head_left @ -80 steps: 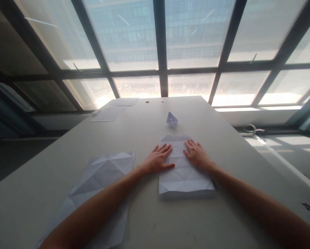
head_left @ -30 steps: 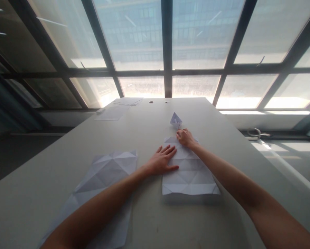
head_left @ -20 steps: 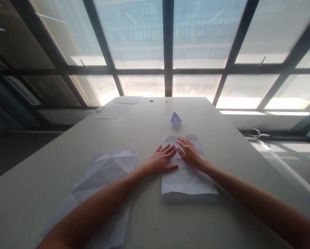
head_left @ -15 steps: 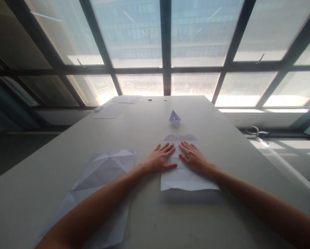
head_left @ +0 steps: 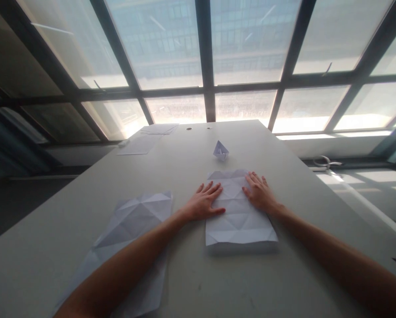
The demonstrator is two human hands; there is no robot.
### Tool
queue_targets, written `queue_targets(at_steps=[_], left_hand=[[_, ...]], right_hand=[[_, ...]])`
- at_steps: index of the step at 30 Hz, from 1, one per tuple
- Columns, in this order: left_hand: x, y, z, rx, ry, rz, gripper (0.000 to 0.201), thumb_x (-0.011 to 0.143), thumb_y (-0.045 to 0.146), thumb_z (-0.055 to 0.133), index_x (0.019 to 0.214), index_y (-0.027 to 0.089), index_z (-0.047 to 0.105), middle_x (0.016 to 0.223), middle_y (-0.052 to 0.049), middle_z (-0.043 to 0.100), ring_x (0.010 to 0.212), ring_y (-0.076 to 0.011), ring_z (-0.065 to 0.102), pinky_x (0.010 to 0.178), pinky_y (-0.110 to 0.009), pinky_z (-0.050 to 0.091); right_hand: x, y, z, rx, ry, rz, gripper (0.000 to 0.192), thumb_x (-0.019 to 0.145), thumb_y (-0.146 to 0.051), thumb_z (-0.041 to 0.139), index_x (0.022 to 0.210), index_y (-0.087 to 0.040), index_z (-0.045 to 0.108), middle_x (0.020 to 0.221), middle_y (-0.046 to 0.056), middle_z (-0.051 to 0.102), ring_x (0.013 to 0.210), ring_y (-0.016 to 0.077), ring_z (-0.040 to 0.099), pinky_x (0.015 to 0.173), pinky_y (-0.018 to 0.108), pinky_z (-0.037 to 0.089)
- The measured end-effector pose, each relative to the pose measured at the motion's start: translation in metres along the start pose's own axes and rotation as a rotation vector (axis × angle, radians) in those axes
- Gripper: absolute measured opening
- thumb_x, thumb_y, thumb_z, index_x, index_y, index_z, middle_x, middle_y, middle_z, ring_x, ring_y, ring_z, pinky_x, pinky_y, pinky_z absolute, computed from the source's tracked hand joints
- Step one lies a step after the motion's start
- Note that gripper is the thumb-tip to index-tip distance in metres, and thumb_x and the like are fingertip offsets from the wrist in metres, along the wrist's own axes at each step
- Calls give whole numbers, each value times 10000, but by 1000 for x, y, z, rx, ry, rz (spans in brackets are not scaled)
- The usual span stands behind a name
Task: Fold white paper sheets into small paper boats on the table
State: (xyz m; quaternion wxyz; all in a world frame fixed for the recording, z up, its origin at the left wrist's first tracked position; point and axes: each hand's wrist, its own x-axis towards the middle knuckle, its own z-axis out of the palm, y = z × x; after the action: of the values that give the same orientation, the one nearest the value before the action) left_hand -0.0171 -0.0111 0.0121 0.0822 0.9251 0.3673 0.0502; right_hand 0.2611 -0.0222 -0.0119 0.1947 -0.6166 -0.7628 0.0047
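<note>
A creased sheet of white paper lies in front of me, its near edge slightly raised off the table. My left hand rests flat on the paper's left side, fingers spread. On the far right edge of the same sheet lies my right hand, fingers stretched out and palm down. Just beyond the sheet stands a small folded paper boat. A larger creased paper sheet is at the left, partly hidden under my left forearm.
The white table stretches away to large framed windows. Flat paper sheets lie at its far left. Two small round holes sit near the far edge. A white looped object is beyond the right edge.
My right hand has slid to the right across the paper, uncovering the creases in its middle. My left hand stays in place. The view has tilted slightly.
</note>
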Motion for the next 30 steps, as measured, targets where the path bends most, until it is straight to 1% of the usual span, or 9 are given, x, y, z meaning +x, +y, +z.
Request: queue_targets(at_steps=[3, 4, 6, 8, 11, 14, 21, 25, 30], left_hand=[[0, 0, -1, -6, 16, 4, 864, 850, 758, 415, 1542, 274, 234, 1597, -39, 214, 1486, -293, 119, 1195, -476, 83], [0, 0, -1, -8, 20, 4, 867, 848, 758, 419, 1542, 271, 236, 1595, -39, 222, 1485, -292, 124, 1195, -476, 89], [1, 1, -1, -11, 20, 2, 877, 842, 760, 427, 1542, 267, 234, 1592, -39, 232, 1483, -292, 133, 1195, -479, 96], [1, 1, -1, -15, 14, -4, 880, 841, 759, 432, 1543, 267, 231, 1591, -42, 235, 1482, -288, 144, 1197, -478, 90], [1, 1, -2, -23, 11, -5, 880, 845, 755, 430, 1545, 262, 224, 1592, -44, 228, 1483, -275, 145, 1200, -469, 72], [1, 2, -3, -31, 6, -3, 881, 847, 753, 424, 1547, 260, 214, 1595, -39, 215, 1486, -268, 134, 1201, -467, 62], [0, 1, -4, -51, 3, -13, 876, 842, 756, 432, 1543, 272, 228, 1592, -32, 225, 1484, -266, 145, 1202, -465, 76], [1, 1, -5, -73, 17, -24, 856, 833, 752, 461, 1527, 284, 279, 1582, -28, 258, 1477, -273, 177, 1203, -469, 95], [1, 0, -6, -116, 48, -25, 755, 847, 703, 508, 1477, 303, 393, 1552, -27, 333, 1457, -284, 243, 1195, -494, 131]], right_hand=[[-6, -10, -9, 29, 44, -158, 529, 959, -345, 418, 1452, -151, 422, 1563, 148, 300, 1474, 260, 171, 1182, 529, 103], [-8, -13, -11, 50, 22, -220, 534, 963, -356, 420, 1461, -164, 412, 1566, 135, 297, 1474, 247, 171, 1185, 513, 114], [-11, -19, -13, 98, -70, -311, 581, 959, -412, 442, 1488, -182, 374, 1568, 122, 297, 1469, 239, 193, 1184, 486, 155], [-13, -22, -12, 125, -169, -346, 653, 943, -489, 465, 1506, -180, 342, 1570, 129, 285, 1462, 249, 215, 1179, 475, 181], [-12, -22, -10, 126, -228, -346, 726, 922, -569, 472, 1512, -171, 327, 1579, 139, 247, 1461, 263, 215, 1181, 476, 166], [-12, -21, -9, 130, -226, -342, 746, 912, -590, 482, 1517, -184, 320, 1582, 126, 236, 1461, 267, 214, 1185, 471, 160], [-11, -22, -14, 146, -224, -332, 724, 906, -572, 512, 1504, -198, 350, 1568, 117, 276, 1451, 268, 246, 1179, 467, 191], [-10, -22, -15, 164, -213, -323, 662, 906, -523, 546, 1476, -217, 406, 1545, 114, 334, 1434, 267, 290, 1168, 470, 222], [-9, -22, -15, 165, -194, -323, 570, 932, -488, 525, 1440, -238, 462, 1523, 99, 384, 1418, 256, 329, 1158, 467, 253]])
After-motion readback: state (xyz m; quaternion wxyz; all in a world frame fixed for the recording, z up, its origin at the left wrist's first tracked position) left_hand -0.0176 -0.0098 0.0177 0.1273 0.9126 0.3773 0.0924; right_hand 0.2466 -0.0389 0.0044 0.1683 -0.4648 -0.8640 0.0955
